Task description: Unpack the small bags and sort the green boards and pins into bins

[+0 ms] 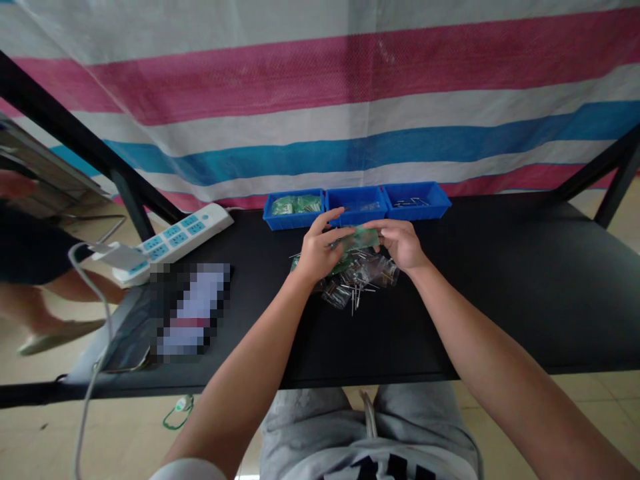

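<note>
Both hands meet over the middle of the black table (500,287). My left hand (317,250) pinches the left end of a small green circuit board (361,239), and a thin metal pin shows by its fingers. My right hand (400,243) grips the board's right end with curled fingers. Below the hands lie clear plastic bags (363,273) and loose metal pins (356,293).
Three blue bins stand at the back: the left (294,208) holds green boards, the middle (356,203) a clear bag, the right (417,200) metal pins. A white power strip (173,240) and a phone (127,333) lie at the left. Another person's legs (45,300) are at far left.
</note>
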The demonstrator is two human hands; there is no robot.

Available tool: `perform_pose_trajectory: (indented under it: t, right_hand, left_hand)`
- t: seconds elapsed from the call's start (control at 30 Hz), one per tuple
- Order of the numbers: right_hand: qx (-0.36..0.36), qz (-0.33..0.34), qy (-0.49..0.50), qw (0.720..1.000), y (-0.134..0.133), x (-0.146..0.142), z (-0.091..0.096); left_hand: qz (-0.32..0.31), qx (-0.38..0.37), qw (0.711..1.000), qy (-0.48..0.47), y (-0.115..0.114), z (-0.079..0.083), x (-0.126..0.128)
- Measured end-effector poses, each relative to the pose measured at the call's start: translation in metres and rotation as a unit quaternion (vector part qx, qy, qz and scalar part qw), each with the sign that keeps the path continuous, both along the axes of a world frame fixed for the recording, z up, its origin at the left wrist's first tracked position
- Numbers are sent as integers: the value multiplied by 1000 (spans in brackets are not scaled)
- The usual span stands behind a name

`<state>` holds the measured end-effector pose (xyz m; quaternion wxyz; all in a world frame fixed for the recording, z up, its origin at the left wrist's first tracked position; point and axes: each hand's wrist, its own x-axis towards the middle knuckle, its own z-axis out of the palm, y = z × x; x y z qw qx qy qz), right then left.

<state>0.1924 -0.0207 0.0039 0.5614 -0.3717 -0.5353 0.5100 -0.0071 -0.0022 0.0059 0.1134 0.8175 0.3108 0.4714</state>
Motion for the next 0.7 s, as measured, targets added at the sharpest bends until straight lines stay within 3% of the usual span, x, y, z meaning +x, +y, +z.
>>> perform_pose_trajectory:
  t: [0.1, 0.27, 0.4, 0.53, 0.7]
  right_hand:
    - [-12, 24, -4, 1000, -2, -2, 5]
    - [16, -19, -150, 988, -5, -5, 9]
    - [20, -22, -172, 985, -3, -6, 5]
    - [-11, -20, -150, 988, 0, -6, 1]
    - [-19, -30, -154, 987, 1, -4, 1]
  left_hand:
    - [-6, -39, 999, -23, -2, 1, 3]
    - [1, -166, 980, -111, -6, -1, 11]
    - [5, -203, 965, -164, -8, -3, 14]
    - [92, -165, 972, -138, -3, 1, 8]
    - [251, -78, 962, -78, 17, 5, -22]
